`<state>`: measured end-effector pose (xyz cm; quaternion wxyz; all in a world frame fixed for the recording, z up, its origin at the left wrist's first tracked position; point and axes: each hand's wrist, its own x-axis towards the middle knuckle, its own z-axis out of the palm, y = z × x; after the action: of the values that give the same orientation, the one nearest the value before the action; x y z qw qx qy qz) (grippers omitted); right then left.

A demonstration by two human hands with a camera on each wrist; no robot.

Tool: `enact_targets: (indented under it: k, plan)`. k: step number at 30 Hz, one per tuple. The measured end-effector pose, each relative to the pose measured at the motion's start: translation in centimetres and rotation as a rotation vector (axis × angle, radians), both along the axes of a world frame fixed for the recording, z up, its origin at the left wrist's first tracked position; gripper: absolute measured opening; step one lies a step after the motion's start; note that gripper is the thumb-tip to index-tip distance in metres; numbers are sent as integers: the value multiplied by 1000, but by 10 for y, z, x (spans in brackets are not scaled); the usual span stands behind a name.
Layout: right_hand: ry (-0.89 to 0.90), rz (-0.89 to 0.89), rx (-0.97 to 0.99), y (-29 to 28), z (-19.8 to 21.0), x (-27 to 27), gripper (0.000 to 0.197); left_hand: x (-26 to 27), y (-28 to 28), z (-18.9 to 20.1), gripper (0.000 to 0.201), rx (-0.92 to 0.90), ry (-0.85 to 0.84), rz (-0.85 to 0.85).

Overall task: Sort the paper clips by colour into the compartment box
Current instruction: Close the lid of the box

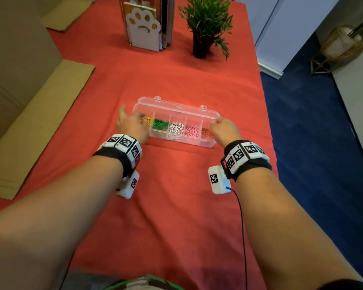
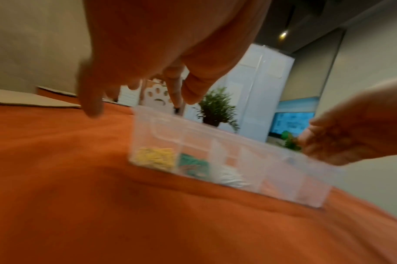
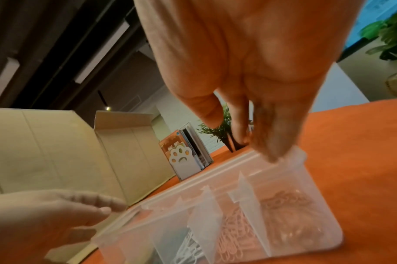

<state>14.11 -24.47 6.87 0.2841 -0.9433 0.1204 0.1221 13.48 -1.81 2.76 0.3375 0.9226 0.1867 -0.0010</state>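
A clear compartment box sits on the red cloth with its lid tilted up behind. From left to right its cells hold yellow clips, green clips, white clips, pink clips and copper clips. My left hand hovers over the box's left end with fingers spread and nothing in it. My right hand is at the right end, its fingers pointing down onto the lid's right corner. No loose clips show on the cloth.
A potted plant and a paw-print bookend with books stand at the back of the red cloth. Flat cardboard lies along the left. The table's right edge drops to blue carpet.
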Motion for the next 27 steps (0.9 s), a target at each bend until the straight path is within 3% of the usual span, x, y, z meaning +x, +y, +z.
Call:
enact_targets:
  k: [2, 4, 6, 10, 13, 22, 27]
  plan:
    - [4, 11, -34, 2, 5, 1, 33, 1, 15, -4, 36, -14, 45, -86]
    - [-90, -85, -8, -2, 7, -1, 37, 0, 22, -5, 43, -19, 60, -144]
    - [-143, -154, 9, -8, 3, -5, 41, -4, 24, -3, 37, 8, 83, -147]
    - [32, -195, 153, -12, -13, -7, 57, -18, 31, -3, 38, -11, 129, -138]
    - [99, -226, 291, -14, -22, -10, 57, -30, 40, -7, 25, -106, 97, -46]
    - [151, -288, 499, -3, -36, -19, 42, -42, 66, -8, 44, -381, 91, -28]
    - [40, -361, 702, -11, -44, -23, 57, -42, 71, -15, 48, -467, 100, -59]
